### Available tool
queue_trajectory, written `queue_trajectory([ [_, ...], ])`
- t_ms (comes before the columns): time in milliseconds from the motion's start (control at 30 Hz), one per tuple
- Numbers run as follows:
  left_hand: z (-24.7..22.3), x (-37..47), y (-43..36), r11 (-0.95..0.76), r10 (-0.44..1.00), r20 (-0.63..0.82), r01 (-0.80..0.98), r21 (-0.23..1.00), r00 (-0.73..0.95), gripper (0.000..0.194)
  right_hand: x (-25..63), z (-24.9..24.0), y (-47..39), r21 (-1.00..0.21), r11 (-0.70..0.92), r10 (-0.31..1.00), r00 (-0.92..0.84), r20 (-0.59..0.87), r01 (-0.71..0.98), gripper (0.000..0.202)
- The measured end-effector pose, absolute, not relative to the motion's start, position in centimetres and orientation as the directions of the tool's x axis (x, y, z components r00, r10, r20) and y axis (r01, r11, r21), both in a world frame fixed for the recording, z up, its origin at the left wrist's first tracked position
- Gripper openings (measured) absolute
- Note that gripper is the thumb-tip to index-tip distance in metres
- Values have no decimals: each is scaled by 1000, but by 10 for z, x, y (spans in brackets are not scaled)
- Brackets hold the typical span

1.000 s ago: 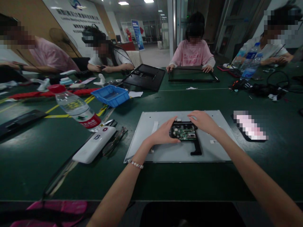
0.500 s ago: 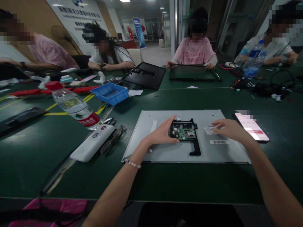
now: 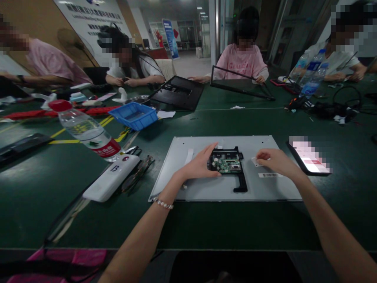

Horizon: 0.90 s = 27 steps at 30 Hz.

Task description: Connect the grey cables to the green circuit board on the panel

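Observation:
A flat grey metal display panel [image 3: 200, 192] lies on the table before me. Near its middle sits a black bracket [image 3: 242, 181] with a green circuit board [image 3: 226, 165] in it. My left hand [image 3: 198, 163] spans the bracket's left end, thumb at the near edge and fingers at the far edge, gripping it. Over a white label [image 3: 255, 162] on the panel's right half, my right hand [image 3: 272, 160] is closed with curled fingertips pressed together. Whatever is between them is hidden. A barcode sticker [image 3: 268, 175] shows just below that hand.
Right of the panel lies a lit phone [image 3: 309, 157]. To the left are a white power bank [image 3: 112, 179], eyeglasses [image 3: 137, 175], a tilted water bottle [image 3: 88, 131] and a blue bin [image 3: 134, 116]. Across the table a person handles a black frame [image 3: 241, 84]; other people sit nearby.
The fingers of my right hand have curled closed over the label. My left hand keeps its place on the bracket. The person opposite has tilted the black frame up on its left side.

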<state>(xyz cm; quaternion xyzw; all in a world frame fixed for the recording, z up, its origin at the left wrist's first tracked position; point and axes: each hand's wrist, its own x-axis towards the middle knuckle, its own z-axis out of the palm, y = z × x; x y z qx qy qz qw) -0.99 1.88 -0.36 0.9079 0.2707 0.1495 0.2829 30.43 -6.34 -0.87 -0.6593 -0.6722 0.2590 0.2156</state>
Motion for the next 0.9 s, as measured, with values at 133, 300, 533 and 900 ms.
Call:
queue_trajectory([
  [133,-4,-10,18,-685,596,108,434,585,795,107,297,-10,-62,-746,26,994,-95,-50,665,19],
  [300,-3,-9,19,-702,571,114,412,581,813,107,280,-12,-62,-824,68,983,-177,-40,563,21],
  [533,-5,-9,20,-714,560,126,401,574,819,103,270,-20,-60,-790,122,987,-161,31,600,19],
  [900,-6,-9,19,-704,580,110,429,565,807,106,268,-20,-60,-736,136,990,-114,81,663,22],
])
